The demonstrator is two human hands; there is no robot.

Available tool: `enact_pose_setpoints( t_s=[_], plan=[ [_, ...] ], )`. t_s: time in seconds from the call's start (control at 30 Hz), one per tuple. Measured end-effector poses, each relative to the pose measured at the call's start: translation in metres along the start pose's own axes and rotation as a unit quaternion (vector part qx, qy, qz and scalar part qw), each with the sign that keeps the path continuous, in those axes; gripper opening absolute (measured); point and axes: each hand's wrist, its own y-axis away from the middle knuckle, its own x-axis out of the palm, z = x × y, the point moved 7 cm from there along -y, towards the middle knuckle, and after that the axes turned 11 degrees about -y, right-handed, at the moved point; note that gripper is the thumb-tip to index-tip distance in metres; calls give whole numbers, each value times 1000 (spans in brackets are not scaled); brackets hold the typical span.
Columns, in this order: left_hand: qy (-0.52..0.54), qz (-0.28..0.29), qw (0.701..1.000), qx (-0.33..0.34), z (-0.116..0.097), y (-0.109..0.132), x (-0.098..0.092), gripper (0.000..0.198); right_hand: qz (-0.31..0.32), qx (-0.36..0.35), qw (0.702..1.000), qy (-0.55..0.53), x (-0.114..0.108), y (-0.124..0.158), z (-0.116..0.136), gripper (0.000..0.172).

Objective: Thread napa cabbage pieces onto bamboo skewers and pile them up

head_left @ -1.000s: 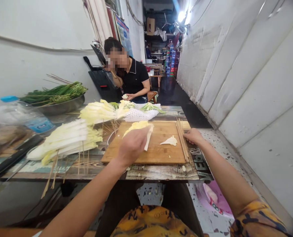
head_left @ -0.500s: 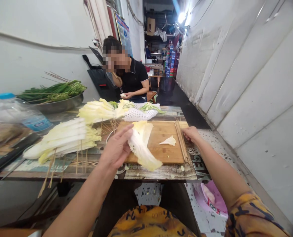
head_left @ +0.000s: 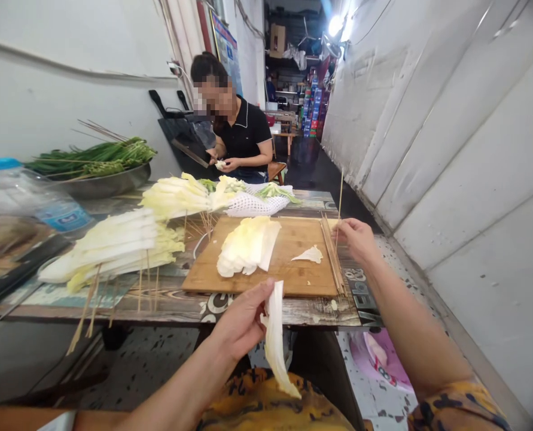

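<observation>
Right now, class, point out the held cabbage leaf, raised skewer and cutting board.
cabbage leaf (head_left: pixel 275 335): head view, middle rib.
raised skewer (head_left: pixel 340 194): head view, upper shaft.
cutting board (head_left: pixel 293 276): head view, bare front.

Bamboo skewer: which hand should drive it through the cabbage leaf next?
Right, probably: the right hand pinches a bamboo skewer upright, while the left hand is occupied holding the hanging cabbage leaf.

Narrow food-prep passage of a small eatery: a table (head_left: pixel 320 308) holds a wooden cutting board (head_left: pixel 293 272), bamboo skewers (head_left: pixel 331 254), skewered cabbage leaves (head_left: pixel 113 245), and, far left, a metal bowl (head_left: pixel 109 182) of greens; stacked crates (head_left: pixel 313 111) fill the far storeroom.
</observation>
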Motion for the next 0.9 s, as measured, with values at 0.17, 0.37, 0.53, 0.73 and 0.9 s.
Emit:
enact_pose_setpoints(
  t_s=[0.17,0.37,0.53,0.73,0.9],
  plan=[
    [-28,-24,997,64,-4,-1,-5,28,153,26,986,-57,59,104,-18,18],
    [-56,-67,992,95,-5,5,-8,31,171,10,981,-90,93,156,-42,23],
    [-85,-24,992,93,1,11,-1,37,152,24,984,-92,90,156,-54,30],
    [-79,-31,993,81,14,13,-4,33,151,3,988,-38,88,165,-61,34],
    [-66,-25,995,67,2,14,-19,34,182,-60,979,75,65,171,-42,34]
  ],
)
